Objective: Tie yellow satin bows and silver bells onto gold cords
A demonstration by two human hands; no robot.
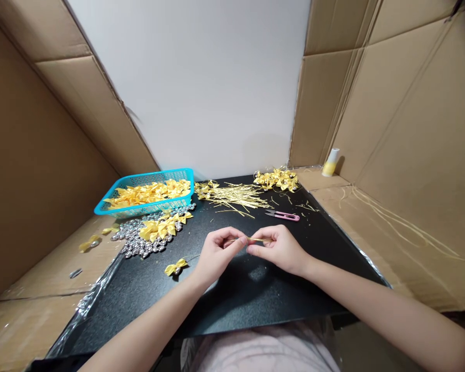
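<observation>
Both hands meet over the middle of the black board. My left hand is closed, thumb and fingers pinching a thin yellow cord. The same cord runs across to my right hand, whose fingers are also pinched on it. Just left of my left hand lies a yellow ribbon bow with a silvery bead, and a thin strand leads from it toward that hand. Beyond the hands rests a pile of cut yellow cords. Pink-handled thread snips lie behind my right hand.
A blue basket of yellow bows stands at the back left. Silver beads with loose bows spread before it. Finished-looking bows are heaped at the back right. A thread spool stands on cardboard; cardboard walls flank the board.
</observation>
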